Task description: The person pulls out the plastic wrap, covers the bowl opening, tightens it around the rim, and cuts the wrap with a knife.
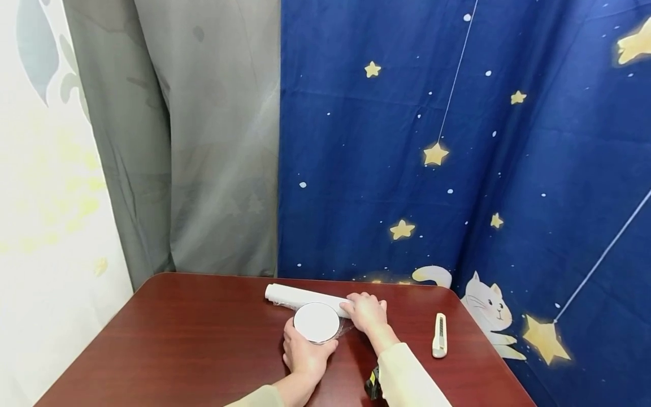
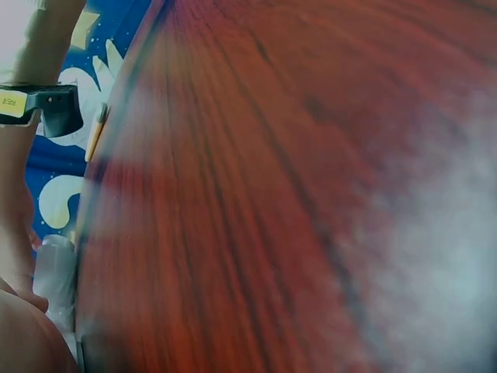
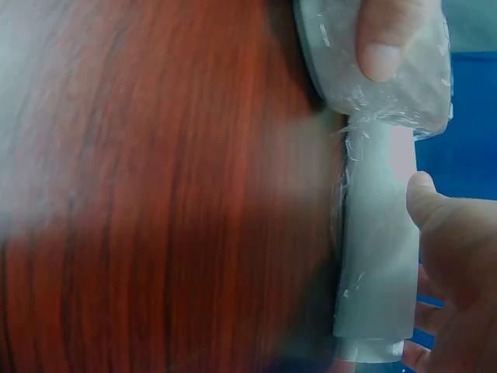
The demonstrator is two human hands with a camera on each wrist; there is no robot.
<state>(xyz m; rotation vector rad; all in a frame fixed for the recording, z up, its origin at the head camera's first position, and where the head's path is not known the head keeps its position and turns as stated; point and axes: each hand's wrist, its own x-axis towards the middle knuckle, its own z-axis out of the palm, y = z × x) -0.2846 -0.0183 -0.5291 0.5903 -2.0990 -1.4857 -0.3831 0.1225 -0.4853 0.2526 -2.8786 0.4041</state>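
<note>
My left hand (image 1: 308, 351) grips a round white container (image 1: 316, 323) near the middle of the table, its flat round face turned toward the head camera. In the right wrist view, the left thumb presses on the container's side, where clear plastic film clings. Just behind it lies a white roll of plastic wrap (image 1: 300, 296); film stretches between this roll and the container. My right hand (image 1: 367, 312) holds the roll near its right end, the thumb on the near side. In the left wrist view, only part of the left hand (image 2: 31, 334) shows.
A white utility knife (image 1: 439, 336) lies at the right of the dark red wooden table (image 1: 203, 333). A black wrist device (image 1: 373, 384) is strapped under the right sleeve. Grey and blue star-patterned curtains (image 1: 356, 141) hang behind the table's far edge.
</note>
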